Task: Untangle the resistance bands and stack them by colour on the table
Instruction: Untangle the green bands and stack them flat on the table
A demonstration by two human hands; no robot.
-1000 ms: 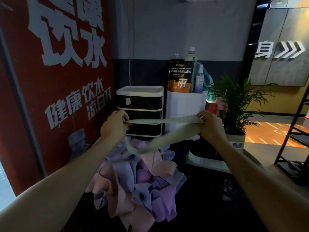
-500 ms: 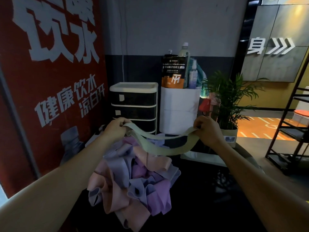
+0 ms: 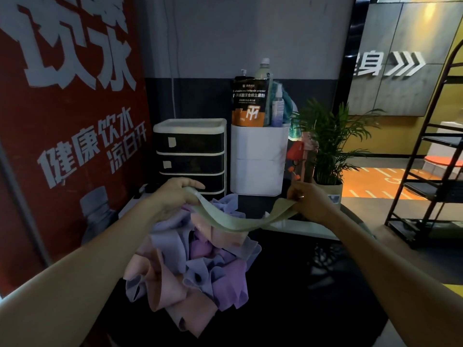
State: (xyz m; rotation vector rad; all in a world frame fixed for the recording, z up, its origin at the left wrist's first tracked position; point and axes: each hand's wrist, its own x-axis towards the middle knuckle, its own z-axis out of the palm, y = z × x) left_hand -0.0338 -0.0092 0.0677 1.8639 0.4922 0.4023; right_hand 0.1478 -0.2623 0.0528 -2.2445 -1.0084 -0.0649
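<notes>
Two hands hold one pale green resistance band (image 3: 233, 220) above the dark round table (image 3: 325, 276). On the left, the left hand (image 3: 172, 196) lies palm-down over the band's end, fingers nearly straight; whether the thumb pinches underneath cannot be told. From there the band sags in a shallow curve across to the right hand (image 3: 309, 199), whose curled fingers pinch the other end.

Below the green band sits one tangled heap of bands (image 3: 190, 266) on the table, pink, lilac and purple loops knotted through each other; an exact count per colour cannot be made.

Going left to right behind the table: one red poster wall (image 3: 62, 121) with large white Chinese lettering, one small drawer unit (image 3: 191, 156) with three dark drawers and a white top, one white cabinet (image 3: 259, 159) carrying one black-and-orange powder pouch (image 3: 250, 103), one capped bottle (image 3: 263, 70), one pump bottle partly hidden behind the pouch and one spray bottle (image 3: 277, 106). Next comes one potted palm (image 3: 330, 139) in a pale pot, then one black metal shelf rack (image 3: 431, 171) at the far right. A grey wall panel with white arrows (image 3: 406, 63) hangs above an orange-lit floor.
</notes>
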